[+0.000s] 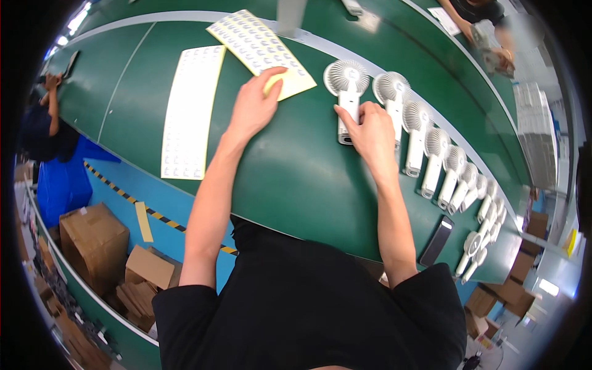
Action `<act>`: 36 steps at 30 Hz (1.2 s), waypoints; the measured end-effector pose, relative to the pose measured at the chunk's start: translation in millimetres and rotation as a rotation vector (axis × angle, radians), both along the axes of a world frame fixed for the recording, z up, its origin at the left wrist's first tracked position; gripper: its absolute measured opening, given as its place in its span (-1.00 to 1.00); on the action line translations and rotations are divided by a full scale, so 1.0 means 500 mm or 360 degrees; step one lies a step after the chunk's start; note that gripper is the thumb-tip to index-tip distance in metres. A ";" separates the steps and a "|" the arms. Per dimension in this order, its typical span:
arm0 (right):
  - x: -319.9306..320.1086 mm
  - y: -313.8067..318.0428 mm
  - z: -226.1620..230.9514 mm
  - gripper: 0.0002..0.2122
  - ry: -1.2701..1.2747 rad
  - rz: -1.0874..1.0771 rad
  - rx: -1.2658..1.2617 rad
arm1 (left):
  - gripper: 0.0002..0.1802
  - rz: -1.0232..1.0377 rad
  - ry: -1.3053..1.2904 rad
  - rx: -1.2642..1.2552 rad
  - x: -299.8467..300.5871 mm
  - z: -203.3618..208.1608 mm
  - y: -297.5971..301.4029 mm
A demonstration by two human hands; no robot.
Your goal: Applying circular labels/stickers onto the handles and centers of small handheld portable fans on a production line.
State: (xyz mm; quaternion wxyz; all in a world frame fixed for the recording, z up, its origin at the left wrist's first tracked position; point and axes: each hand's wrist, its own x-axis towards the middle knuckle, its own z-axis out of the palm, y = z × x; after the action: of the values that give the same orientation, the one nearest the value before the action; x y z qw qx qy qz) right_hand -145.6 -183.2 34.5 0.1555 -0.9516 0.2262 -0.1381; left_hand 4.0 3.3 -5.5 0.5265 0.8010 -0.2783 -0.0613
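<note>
My left hand is at the near edge of a yellow-backed sticker sheet, its fingers bent round the edge, which curls up between thumb and forefinger. To its left lies a second, long white sticker sheet with a yellow border. My right hand grips the handle of a white handheld fan lying on the green table, thumb on the left side and fingers on the right. Another white handheld fan lies just right of that hand, the first of a curved row.
More white fans run down the table's right side. A dark phone-like object lies near the front edge. Cardboard boxes stand on the floor at left. Two other people work nearby, one at far left, one at upper right.
</note>
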 end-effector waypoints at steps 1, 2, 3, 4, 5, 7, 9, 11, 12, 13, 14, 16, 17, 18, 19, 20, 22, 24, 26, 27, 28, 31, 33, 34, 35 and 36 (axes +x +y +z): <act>-0.013 -0.003 0.000 -0.61 -0.0113 -0.0028 0.0038 | -0.71 -0.0005 -0.0055 -0.0029 0.002 -0.001 -0.003; -0.027 -0.012 0.002 -0.66 -0.0266 -0.0074 0.0146 | -0.71 -0.0012 0.0003 -0.0010 0.002 -0.002 -0.002; -0.047 -0.029 0.006 -0.69 -0.0344 -0.0147 0.0110 | -0.71 -0.0017 -0.0015 -0.0037 0.002 -0.002 -0.004; -0.066 -0.051 0.011 -0.72 -0.0433 -0.0228 0.0052 | -0.71 0.0000 -0.0029 -0.0016 0.001 -0.001 -0.005; -0.092 -0.077 0.016 -0.77 -0.0463 -0.0337 -0.0052 | -0.71 0.0001 -0.0041 0.0012 0.000 0.001 -0.006; -0.155 -0.132 0.027 -0.81 -0.0559 -0.0538 -0.0038 | -0.71 -0.0005 0.0062 0.0040 -0.002 0.007 -0.007; -0.227 -0.187 0.035 -0.78 -0.0511 -0.0757 -0.0146 | -0.71 -0.0003 0.0097 0.0164 -0.005 0.016 -0.006; -0.308 -0.247 0.039 -0.75 -0.0366 -0.1027 -0.0239 | -0.70 -0.0027 0.0106 0.0183 -0.007 0.026 -0.007; -0.351 -0.279 0.039 -0.71 -0.0289 -0.1177 -0.0363 | -0.70 -0.0033 0.0121 0.0202 -0.009 0.030 -0.007; -0.398 -0.311 0.039 -0.68 -0.0193 -0.1314 -0.0510 | -0.70 -0.0020 0.0130 0.0191 -0.009 0.034 -0.008; -0.444 -0.345 0.035 -0.65 -0.0087 -0.1503 -0.0580 | -0.70 -0.0030 0.0184 0.0214 -0.011 0.037 -0.009; -0.532 -0.413 0.015 -0.57 0.0108 -0.1733 -0.0610 | -0.69 -0.0034 0.0237 0.0308 -0.015 0.041 -0.010; -0.573 -0.447 -0.001 -0.53 0.0162 -0.1851 -0.0689 | -0.69 -0.0042 0.0164 0.0273 -0.017 0.041 -0.011; -0.614 -0.479 -0.017 -0.45 0.0201 -0.1969 -0.0710 | -0.68 -0.0065 0.0129 0.0256 -0.018 0.041 -0.013; -0.654 -0.513 -0.030 -0.43 0.0283 -0.2056 -0.0698 | -0.68 -0.0072 0.0083 0.0224 -0.018 0.041 -0.016; -0.693 -0.542 -0.043 -0.41 0.0357 -0.2139 -0.0838 | -0.68 -0.0051 0.0115 0.0253 -0.019 0.040 -0.016; -0.751 -0.596 -0.058 -0.44 0.0367 -0.2083 -0.0701 | -0.68 -0.0032 0.0155 0.0261 -0.019 0.040 -0.016; -0.783 -0.637 -0.060 -0.46 0.0081 -0.1674 -0.0301 | -0.67 -0.0029 0.0115 0.0260 -0.018 0.039 -0.015; -0.788 -0.661 -0.053 -0.60 0.0028 -0.1668 0.0096 | -0.67 -0.0030 0.0111 0.0260 -0.019 0.039 -0.015; -0.783 -0.671 -0.040 -0.63 0.0030 -0.1799 0.0550 | -0.67 -0.0022 0.0156 0.0290 -0.019 0.040 -0.014; -0.779 -0.672 -0.026 -0.68 0.0081 -0.1842 0.0751 | -0.66 -0.0033 0.0234 0.0314 -0.020 0.041 -0.013; -0.777 -0.645 0.014 -0.66 -0.0053 -0.1696 0.0403 | -0.66 -0.0030 0.0147 0.0297 -0.022 0.041 -0.015; -0.796 -0.611 0.045 -0.55 -0.0128 -0.1813 0.0213 | -0.67 -0.0004 0.0116 0.0277 -0.024 0.040 -0.015; -0.810 -0.592 0.052 -0.43 -0.0122 -0.1937 -0.0338 | -0.67 -0.0028 0.0173 0.0298 -0.025 0.039 -0.015; -0.837 -0.569 0.072 -0.44 -0.0077 -0.2068 -0.0410 | -0.67 -0.0003 0.0154 0.0370 -0.023 0.038 -0.016; -0.867 -0.539 0.081 -0.47 -0.0186 -0.2032 -0.0262 | -0.67 -0.0022 0.0065 0.0309 -0.024 0.037 -0.017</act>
State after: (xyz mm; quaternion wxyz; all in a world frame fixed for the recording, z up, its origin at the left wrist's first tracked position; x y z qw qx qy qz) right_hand -579.2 -452.9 74.8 -0.0188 -0.6295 0.7276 -0.2720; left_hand -7.8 -5.1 12.9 0.4513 0.8450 -0.2658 -0.1080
